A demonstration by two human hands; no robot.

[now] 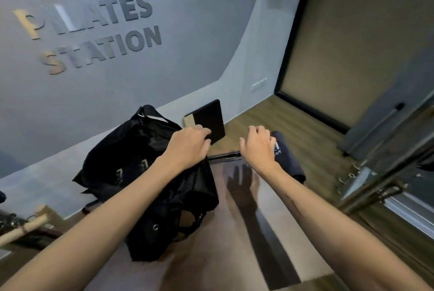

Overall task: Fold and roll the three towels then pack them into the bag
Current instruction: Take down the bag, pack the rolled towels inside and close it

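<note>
A black bag [145, 173], slumped and crumpled, is seen on the glossy surface at left, its top edge gathered up. A dark navy rolled towel [290, 159] is laid at right, well apart from it.

Two bare forearms reach into view from the bottom edge, one on each side. No sleeves, watches, bracelets or rings show on either arm. The left hand [190, 144] and the right hand [258, 144] are both uncovered, without gloves. Fingernails appear short and plain, though motion blur softens fine detail.
</note>
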